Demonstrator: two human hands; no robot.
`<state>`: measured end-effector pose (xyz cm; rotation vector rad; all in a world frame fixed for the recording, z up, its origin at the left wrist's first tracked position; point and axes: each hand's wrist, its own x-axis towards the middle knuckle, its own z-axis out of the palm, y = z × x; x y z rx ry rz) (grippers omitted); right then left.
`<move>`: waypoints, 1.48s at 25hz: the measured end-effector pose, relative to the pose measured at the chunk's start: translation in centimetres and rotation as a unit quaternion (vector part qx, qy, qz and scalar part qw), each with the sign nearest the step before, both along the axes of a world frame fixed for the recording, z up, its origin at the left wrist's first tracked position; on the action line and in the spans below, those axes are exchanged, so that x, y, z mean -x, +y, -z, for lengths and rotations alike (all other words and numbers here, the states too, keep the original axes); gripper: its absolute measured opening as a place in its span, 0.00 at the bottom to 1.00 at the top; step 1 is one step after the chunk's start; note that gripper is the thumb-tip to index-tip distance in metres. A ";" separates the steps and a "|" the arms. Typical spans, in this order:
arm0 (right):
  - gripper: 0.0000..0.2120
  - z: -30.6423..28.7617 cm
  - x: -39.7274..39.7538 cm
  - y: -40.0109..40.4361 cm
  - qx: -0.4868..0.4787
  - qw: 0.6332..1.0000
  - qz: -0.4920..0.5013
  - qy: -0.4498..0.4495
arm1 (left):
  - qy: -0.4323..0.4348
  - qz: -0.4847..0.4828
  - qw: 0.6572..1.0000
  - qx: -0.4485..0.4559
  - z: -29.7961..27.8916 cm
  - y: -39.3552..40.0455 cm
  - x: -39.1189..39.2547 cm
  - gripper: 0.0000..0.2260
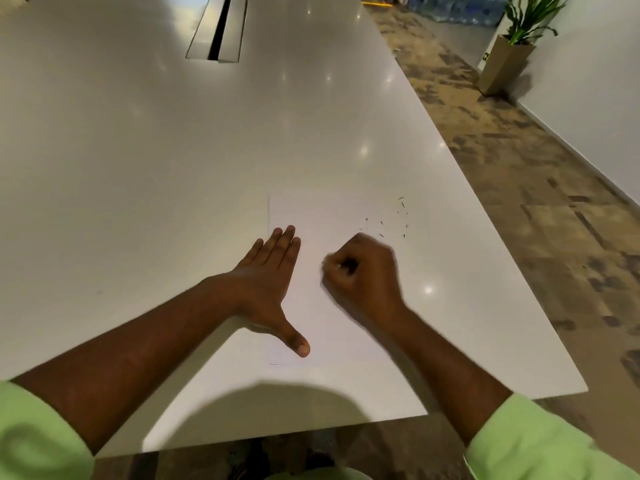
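A white sheet of paper [332, 216] lies on the white table [173, 150] close to its near edge. My left hand [266, 282] rests flat on the sheet's left side, fingers straight and together, thumb spread toward me. My right hand [363, 271] sits on the middle of the sheet with its fingers curled tight, blurred by motion. A small pale object [327, 263] shows at its thumb side; I cannot tell what it is. Several tiny dark crumbs [398, 216] are scattered on the sheet's far right part.
A cable slot with metal flaps [218, 29] is set into the table far ahead. The table's right edge [485, 216] runs diagonally beside patterned carpet [519, 168]. A potted plant [512, 46] stands by the wall at the far right.
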<state>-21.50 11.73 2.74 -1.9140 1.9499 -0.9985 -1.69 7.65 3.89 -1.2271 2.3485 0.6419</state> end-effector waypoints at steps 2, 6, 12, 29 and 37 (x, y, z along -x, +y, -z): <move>0.10 0.6 -0.8 1.4 -0.013 0.997 -0.082 0.005 | -0.002 0.002 1.000 -0.002 0.0 0.0 0.1 0.78; 0.09 0.3 4.7 -5.0 -0.004 0.995 0.090 0.037 | -0.006 0.005 1.000 0.003 0.0 0.1 0.1 0.78; 0.09 0.1 -1.1 -0.3 0.016 0.998 -0.048 -0.026 | 0.008 -0.002 1.000 -0.001 0.1 0.1 0.0 0.78; 0.08 1.0 -1.0 -1.0 0.014 0.995 -0.101 0.014 | 0.002 -0.003 1.000 0.001 0.1 0.0 0.0 0.78; 0.09 -0.3 0.3 -3.4 0.006 1.000 0.006 0.020 | 0.003 -0.007 1.000 0.000 -0.1 0.1 0.1 0.79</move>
